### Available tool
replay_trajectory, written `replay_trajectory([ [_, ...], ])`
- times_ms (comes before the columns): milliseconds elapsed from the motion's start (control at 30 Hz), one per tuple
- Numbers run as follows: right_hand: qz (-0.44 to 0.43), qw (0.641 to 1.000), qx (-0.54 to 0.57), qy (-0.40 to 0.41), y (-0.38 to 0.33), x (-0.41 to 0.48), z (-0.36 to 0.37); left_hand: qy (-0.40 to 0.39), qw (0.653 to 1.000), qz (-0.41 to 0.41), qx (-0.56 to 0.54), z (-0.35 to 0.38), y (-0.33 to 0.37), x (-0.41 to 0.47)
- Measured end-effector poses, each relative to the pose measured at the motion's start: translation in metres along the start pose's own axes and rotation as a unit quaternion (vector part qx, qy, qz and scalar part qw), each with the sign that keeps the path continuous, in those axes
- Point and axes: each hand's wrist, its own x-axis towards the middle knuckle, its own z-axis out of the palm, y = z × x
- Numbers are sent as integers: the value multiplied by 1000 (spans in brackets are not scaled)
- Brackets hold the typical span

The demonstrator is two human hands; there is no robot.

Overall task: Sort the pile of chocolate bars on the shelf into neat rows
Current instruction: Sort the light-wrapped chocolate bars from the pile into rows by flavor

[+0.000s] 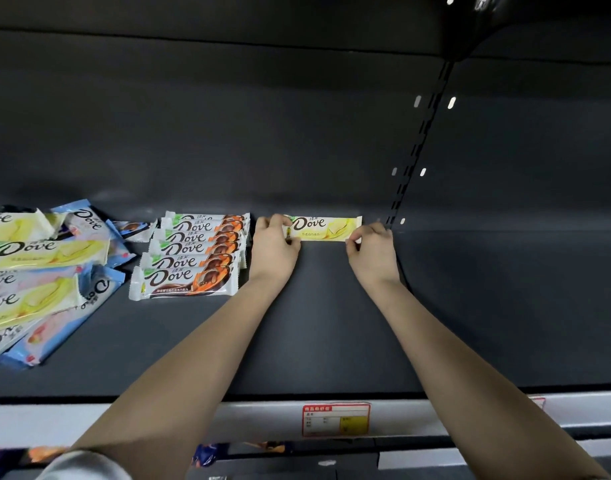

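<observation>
A pale yellow Dove bar (323, 228) lies flat at the back of the dark shelf (331, 323), right of centre. My left hand (274, 244) pinches its left end and my right hand (370, 249) pinches its right end. Left of it stands a neat row of several brown-and-orange Dove bars (193, 254), running from the back wall toward the front. At the far left lies a loose pile (37, 271) of yellow, pink and blue-wrapped Dove bars, overlapping at odd angles.
The shelf's back wall (262, 133) rises just behind the yellow bar. A slotted upright (418, 143) stands at the back right. A red-and-yellow price tag (336, 419) sits on the front rail. More wrapped goods (228, 452) show on the shelf below.
</observation>
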Motion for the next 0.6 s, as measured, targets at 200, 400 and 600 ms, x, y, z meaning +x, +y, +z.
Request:
replay_trajectory([
  [200,-7,999,-3,33,-5,-8,-7,8,1000,21,19,-2,5,-7],
  [400,-65,995,-65,38,-19,-25,-15,10,993,93,66,-19,7,-30],
  [600,-147,988,-52,4,-58,-40,-18,78,991,101,49,-71,-6,-38],
])
